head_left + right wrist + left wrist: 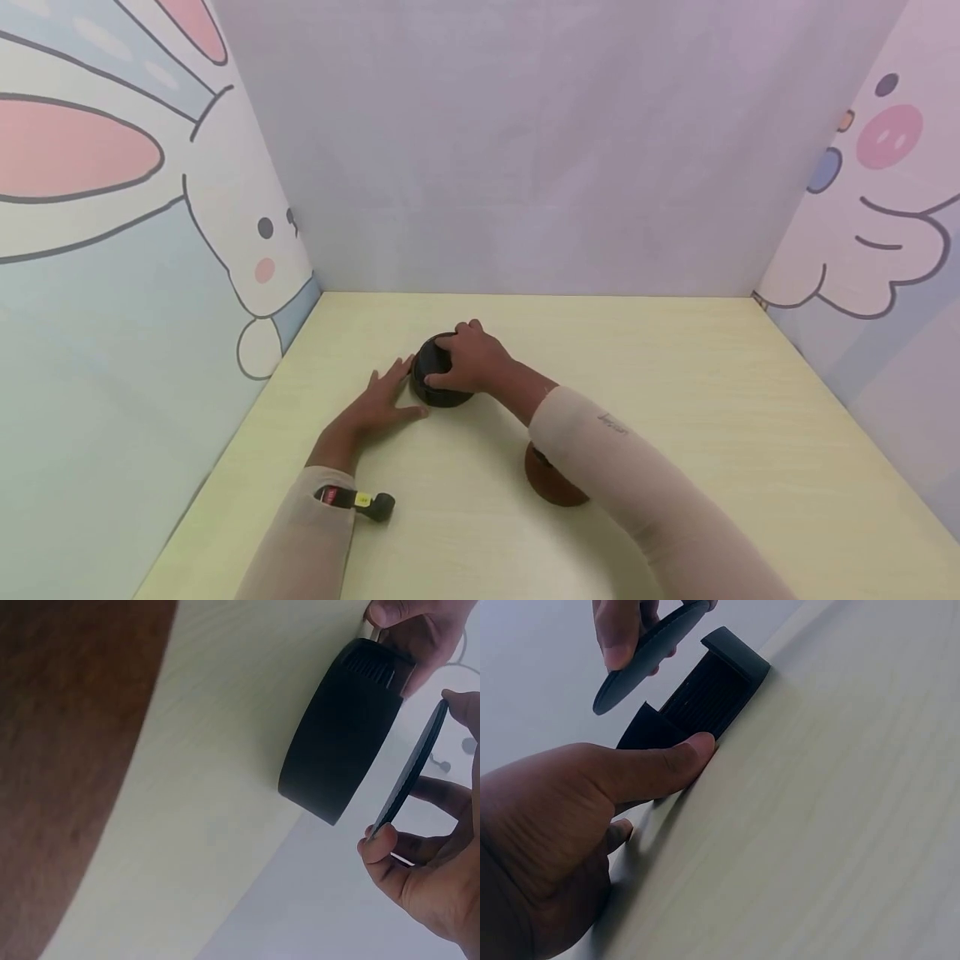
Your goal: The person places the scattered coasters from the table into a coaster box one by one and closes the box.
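A black round coaster is in my right hand, pinched at its rim by thumb and fingertips. In both wrist views it is tilted and apart from the black round coaster holder on the table. That holder has a low wall with a gap, and ridges show inside. My left hand grips the holder's left side, its thumb along the wall; some of its fingers are hidden. Nearer me lies a brown round disc, partly covered by my right forearm.
The pale wooden table meets a plain light back wall. Side walls with cartoon animals stand left and right. A dark strap with a small camera is on my left wrist.
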`<state>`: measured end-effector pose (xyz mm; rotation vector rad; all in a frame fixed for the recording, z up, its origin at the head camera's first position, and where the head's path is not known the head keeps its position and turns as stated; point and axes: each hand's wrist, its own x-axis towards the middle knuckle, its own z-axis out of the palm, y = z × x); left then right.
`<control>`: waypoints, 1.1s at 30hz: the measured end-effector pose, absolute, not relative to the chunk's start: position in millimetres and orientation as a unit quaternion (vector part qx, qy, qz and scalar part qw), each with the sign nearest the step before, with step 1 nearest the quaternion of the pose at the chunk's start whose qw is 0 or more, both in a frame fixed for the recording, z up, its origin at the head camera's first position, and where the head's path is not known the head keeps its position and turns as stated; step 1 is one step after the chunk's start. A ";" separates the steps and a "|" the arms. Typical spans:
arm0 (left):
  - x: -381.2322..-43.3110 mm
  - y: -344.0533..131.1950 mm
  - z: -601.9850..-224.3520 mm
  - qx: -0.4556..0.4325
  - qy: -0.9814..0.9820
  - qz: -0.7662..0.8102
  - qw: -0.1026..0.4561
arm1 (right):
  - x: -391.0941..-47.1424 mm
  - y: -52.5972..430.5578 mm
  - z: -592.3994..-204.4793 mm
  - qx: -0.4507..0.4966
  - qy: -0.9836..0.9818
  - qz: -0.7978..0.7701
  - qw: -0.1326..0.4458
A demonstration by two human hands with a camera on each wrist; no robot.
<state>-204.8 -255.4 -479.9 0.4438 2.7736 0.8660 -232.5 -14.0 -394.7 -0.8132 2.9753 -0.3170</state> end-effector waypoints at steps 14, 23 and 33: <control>-203.8 -256.1 -480.2 0.157 0.938 0.294 0.092 | -233.3 -29.2 -404.1 -0.251 0.965 -0.068 0.030; -203.6 -254.8 -479.2 0.153 0.938 0.296 0.093 | -236.6 -30.7 -409.5 -0.244 0.967 -0.063 0.034; -203.3 -253.2 -476.1 0.156 0.936 0.298 0.100 | -233.3 -30.7 -405.5 -0.259 0.964 -0.050 0.029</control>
